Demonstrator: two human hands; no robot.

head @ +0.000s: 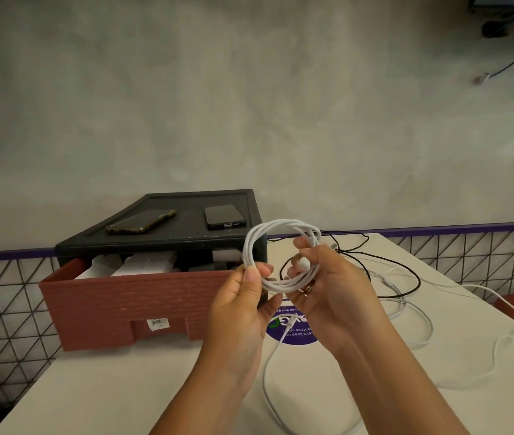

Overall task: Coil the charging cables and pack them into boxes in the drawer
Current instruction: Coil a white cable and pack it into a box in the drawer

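Slack is the main risk: coil [249, 246] of white cable is held in the air above the table [124, 387], just in front of the open drawer [124, 296]; left hand [243, 306] pinches its left side, right hand [331, 290] grips its right side near a plug [305, 263]; tail [268, 365] hangs down to the table; if either grip loosens, the loops will probably spring apart; the tail may also catch the other cables [406, 279] lying near.

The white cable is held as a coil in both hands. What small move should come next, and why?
Probably wrap the loose plug end round the loops to lock the white coil: the left hand and right hand both hold it, and only their grip seems to keep the loops together.
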